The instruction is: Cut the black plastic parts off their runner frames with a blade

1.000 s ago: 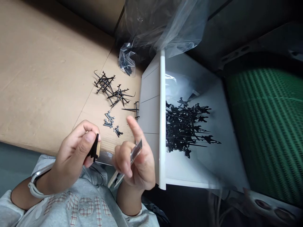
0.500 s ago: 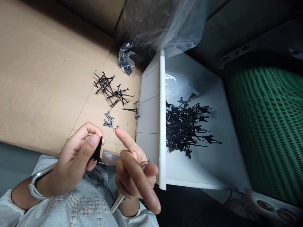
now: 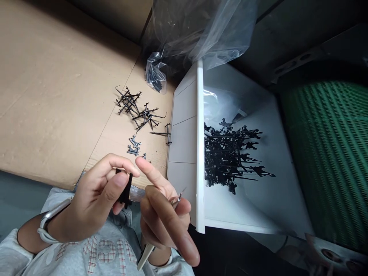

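1. Head view: our left hand [image 3: 92, 197] is closed in a pinch, thumb and fingers gripping a black plastic part [image 3: 125, 190] upright. We hold it only by its narrow edges, so slack fingers could let it twist or fall onto our grey sweatshirt [image 3: 97, 257].
2. Our right hand [image 3: 163, 218] has its lower fingers curled around a slim pale strip with a metal tip [image 3: 146, 256], while the index finger stays extended. The fine tip pokes past the fingers, so a sudden turn could prick our skin or let the strip slide out.
3. That index fingertip [image 3: 138, 161] is just beside the small grey metal brackets [image 3: 133, 150] on the cardboard sheet [image 3: 57, 96]. A careless reach could scatter them.
4. Farther up, the loose black pins [image 3: 135, 109] lie crossed in a heap. Their hooks could catch each other if we pull one out quickly.
5. Beyond, the black parts [image 3: 230, 153] lie tangled in the white bin [image 3: 198, 153]. Knocking its rim could shift them, and the clear plastic bag [image 3: 201, 27] hanging over it could get in our way.
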Available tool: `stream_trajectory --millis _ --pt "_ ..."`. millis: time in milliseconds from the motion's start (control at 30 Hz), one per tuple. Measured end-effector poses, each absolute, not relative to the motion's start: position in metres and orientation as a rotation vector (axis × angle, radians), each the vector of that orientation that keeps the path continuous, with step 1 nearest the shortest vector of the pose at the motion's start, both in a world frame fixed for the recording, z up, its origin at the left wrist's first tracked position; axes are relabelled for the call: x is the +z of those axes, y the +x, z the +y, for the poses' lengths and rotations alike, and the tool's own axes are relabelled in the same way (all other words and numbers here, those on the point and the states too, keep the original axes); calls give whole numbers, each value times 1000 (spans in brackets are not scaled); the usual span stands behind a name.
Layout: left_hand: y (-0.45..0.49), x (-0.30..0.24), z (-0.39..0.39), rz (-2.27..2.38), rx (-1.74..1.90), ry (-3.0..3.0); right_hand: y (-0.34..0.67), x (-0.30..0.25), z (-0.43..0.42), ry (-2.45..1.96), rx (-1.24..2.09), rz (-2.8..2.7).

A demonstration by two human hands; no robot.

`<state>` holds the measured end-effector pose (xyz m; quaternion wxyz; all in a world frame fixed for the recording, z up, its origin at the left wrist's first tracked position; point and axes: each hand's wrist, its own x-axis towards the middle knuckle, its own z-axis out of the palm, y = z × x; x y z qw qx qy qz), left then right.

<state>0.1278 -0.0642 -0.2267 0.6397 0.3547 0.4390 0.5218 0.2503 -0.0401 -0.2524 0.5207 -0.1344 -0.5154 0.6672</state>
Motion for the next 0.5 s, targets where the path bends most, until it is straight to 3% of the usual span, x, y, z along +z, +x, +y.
stream_trajectory --millis 500 --pt "132 -224 -64 990 1178 517 254 -247 -43 -367 1630 -1143"
